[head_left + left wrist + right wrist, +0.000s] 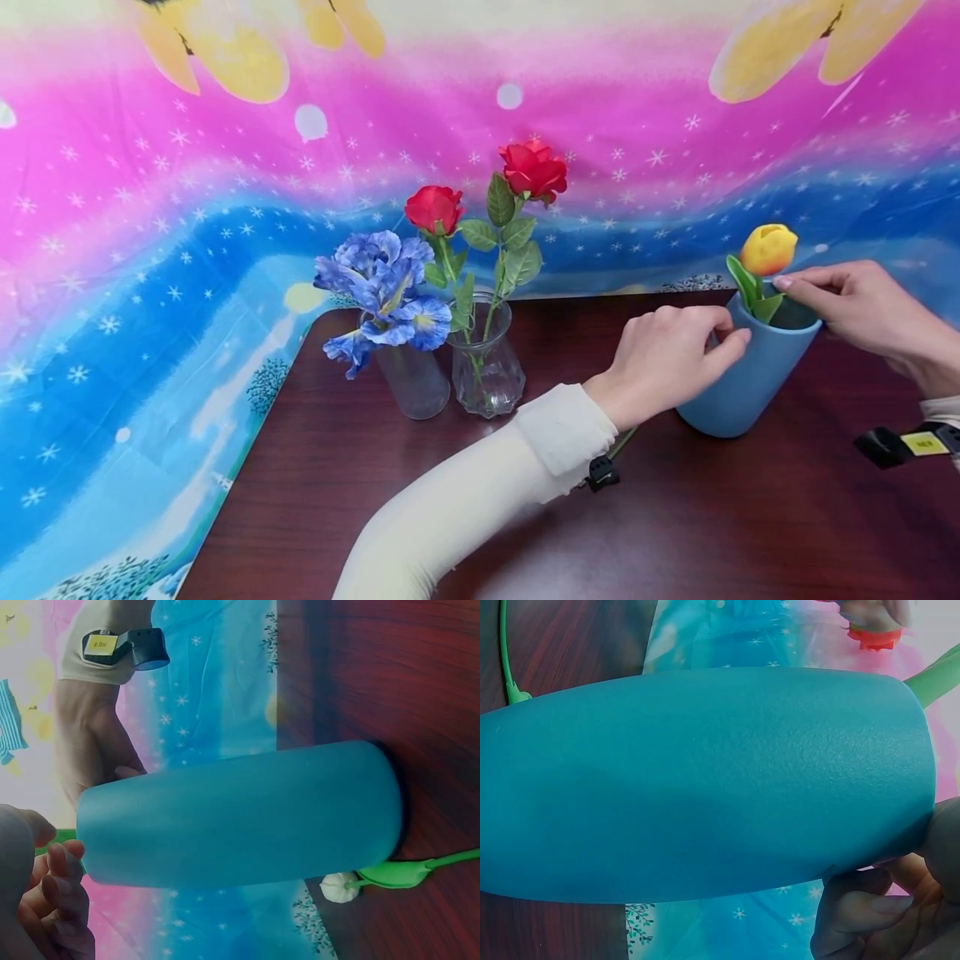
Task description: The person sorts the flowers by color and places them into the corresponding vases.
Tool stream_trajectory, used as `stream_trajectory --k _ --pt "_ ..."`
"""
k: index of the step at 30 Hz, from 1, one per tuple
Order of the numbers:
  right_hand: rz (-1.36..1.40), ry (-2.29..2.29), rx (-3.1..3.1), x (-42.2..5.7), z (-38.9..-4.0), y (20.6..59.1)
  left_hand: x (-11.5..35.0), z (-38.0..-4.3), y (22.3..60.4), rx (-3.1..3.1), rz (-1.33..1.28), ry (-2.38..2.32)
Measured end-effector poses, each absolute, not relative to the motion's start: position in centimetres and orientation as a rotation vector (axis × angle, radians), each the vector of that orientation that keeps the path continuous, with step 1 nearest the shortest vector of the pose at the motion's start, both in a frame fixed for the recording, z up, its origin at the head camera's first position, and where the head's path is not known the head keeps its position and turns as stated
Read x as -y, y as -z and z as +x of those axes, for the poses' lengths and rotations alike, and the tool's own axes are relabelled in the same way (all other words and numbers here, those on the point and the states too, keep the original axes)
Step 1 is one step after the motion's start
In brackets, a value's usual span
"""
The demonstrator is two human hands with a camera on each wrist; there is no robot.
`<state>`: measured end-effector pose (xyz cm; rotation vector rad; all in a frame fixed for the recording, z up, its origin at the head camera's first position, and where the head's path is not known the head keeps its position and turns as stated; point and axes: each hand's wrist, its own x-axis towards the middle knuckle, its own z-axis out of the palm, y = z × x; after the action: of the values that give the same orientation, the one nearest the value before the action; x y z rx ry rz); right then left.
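Observation:
A tall blue vase (pixel 750 375) stands at the right of the table, with a yellow-orange tulip (pixel 769 249) in its mouth and the tulip's green leaves (pixel 744 283) at the rim. My right hand (pixel 870 312) holds the far right of the rim, some fingers curled against its outside in the right wrist view. At the near left of the rim hovers my left hand (pixel 671 358), fingers loosely bent, with a gap between thumb and fingertips (pixel 71 850). The tulip's lower stem is hidden inside the vase.
Two red roses (pixel 534 171) stand in a clear glass vase (pixel 487 379). Left of it, a blue iris (pixel 386 287) fills a cloudy vase (pixel 416 387). A white bud (pixel 340 887) on a green stem lies on the table (pixel 300 500), mostly hidden by my left forearm in the head view.

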<state>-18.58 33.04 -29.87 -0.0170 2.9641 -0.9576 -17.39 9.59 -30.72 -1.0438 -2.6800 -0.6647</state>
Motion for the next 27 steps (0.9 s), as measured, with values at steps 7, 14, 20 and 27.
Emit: stream_trajectory --k 7,14,20,27 --pt "-0.005 0.956 -2.952 -33.0 -18.5 29.7 -8.7 -17.4 31.6 2.702 -1.009 0.710" --pt "-0.009 0.957 -2.948 -32.9 -18.5 29.7 -7.6 -17.7 32.5 2.706 -0.937 0.794" --pt "-0.024 0.969 -2.937 -33.0 -18.5 29.6 -6.7 -17.8 34.0 2.690 -0.916 0.847" --pt "-0.014 0.943 -2.940 -32.9 -18.5 29.6 -6.0 -18.1 35.4 2.688 -0.846 0.843"
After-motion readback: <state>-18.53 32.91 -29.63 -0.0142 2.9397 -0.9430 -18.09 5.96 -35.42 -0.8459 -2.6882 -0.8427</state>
